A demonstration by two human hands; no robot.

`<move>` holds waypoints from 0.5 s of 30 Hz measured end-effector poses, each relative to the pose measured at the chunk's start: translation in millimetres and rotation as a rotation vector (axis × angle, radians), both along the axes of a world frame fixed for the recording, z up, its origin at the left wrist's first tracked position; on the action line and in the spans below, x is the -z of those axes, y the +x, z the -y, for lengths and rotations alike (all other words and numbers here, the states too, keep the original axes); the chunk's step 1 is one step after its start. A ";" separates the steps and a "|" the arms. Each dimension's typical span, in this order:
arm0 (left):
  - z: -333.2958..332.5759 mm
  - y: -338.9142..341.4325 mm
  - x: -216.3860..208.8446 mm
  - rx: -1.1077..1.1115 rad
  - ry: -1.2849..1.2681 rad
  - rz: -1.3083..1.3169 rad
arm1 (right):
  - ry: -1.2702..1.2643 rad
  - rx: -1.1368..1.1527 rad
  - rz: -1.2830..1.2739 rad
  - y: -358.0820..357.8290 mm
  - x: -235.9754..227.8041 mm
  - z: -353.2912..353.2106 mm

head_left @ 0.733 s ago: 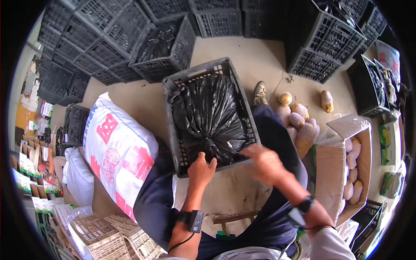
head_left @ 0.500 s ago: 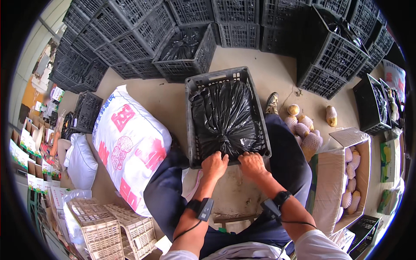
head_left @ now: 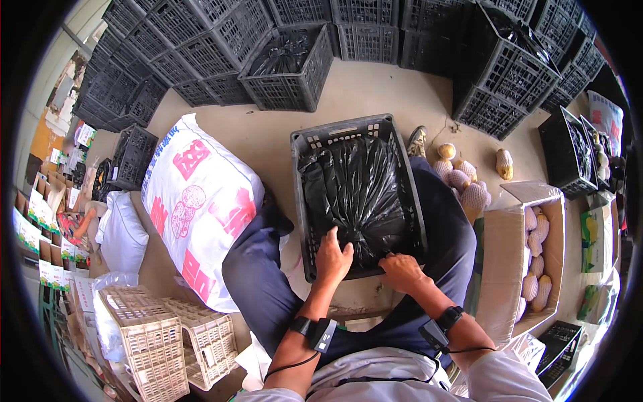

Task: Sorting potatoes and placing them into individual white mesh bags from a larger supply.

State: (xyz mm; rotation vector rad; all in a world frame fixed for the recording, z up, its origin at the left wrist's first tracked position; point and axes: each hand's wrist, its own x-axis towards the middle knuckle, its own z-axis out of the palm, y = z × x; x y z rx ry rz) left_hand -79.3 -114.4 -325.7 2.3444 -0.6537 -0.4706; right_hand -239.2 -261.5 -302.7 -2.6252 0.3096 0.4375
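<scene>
A black plastic crate (head_left: 299,208) lies between my knees, lined with a black plastic bag (head_left: 358,177) gathered into a twisted knot towards the near side. My left hand (head_left: 333,258) is over the crate's near left part, beside the knot. Its fingers are stretched out, with thumb and forefinger apart and nothing held. At the near rim, right of the knot, my right hand (head_left: 404,273) has its fingers curled over the edge, against the bag. Its palm hides that part of the rim.
A plump white sack (head_left: 201,208) leans by my left leg. Netted fruits (head_left: 462,175) lie beyond my right knee; an open carton (head_left: 512,268) holds more. Stacked black crates (head_left: 368,40) line the far side. Beige crates (head_left: 151,335) stand at near left.
The crate has come nearer to me and slightly right. My left hand has left the rim and opened beside the knot. My right hand remains at the near edge.
</scene>
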 end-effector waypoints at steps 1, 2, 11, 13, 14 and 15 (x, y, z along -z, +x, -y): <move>0.3 1.8 3.6 -0.012 -0.123 0.009 | 0.016 0.015 0.016 0.4 -6.5 -2.7; 2.0 3.0 7.2 0.040 -0.205 0.105 | 0.149 0.205 0.074 4.3 -12.0 -5.0; 5.7 18.9 35.1 0.050 -0.167 -0.028 | 0.024 0.355 0.340 78.3 20.6 -16.4; 4.0 23.5 37.0 0.059 -0.178 -0.197 | 0.083 0.343 0.392 77.1 28.6 -14.8; 3.6 26.2 36.0 0.066 -0.210 -0.173 | 0.178 0.364 0.433 75.8 30.2 -11.8; 2.9 29.0 33.7 0.073 -0.270 -0.234 | 0.273 0.394 0.452 74.5 30.5 -9.0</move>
